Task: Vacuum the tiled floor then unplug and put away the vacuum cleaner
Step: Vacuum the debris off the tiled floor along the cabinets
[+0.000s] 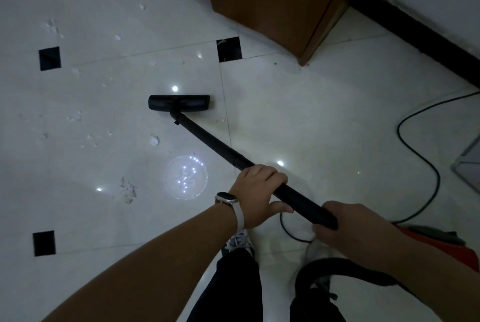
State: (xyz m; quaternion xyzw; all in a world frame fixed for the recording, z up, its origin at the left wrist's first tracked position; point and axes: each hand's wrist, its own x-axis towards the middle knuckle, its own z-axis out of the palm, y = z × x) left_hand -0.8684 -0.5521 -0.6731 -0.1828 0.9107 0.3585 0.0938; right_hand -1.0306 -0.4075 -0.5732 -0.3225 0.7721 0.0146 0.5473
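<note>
A black vacuum wand (215, 143) slants from my hands up and left to its flat floor head (179, 103), which rests on the white tiled floor (311, 119). My left hand (255, 195), with a watch on the wrist, grips the wand near its middle. My right hand (345, 228) grips the wand's lower end, where the black hose (335, 266) curves off. The orange vacuum body (441, 245) sits at the right behind my right arm, mostly hidden. White paper scraps (154, 140) lie scattered on the tiles left of the head.
A brown wooden cabinet (280, 2) stands at the top centre, its corner near the floor head. A black power cord (418, 155) loops across the floor at the right. A dark skirting (420, 36) runs along the right wall. My feet stand below the hands.
</note>
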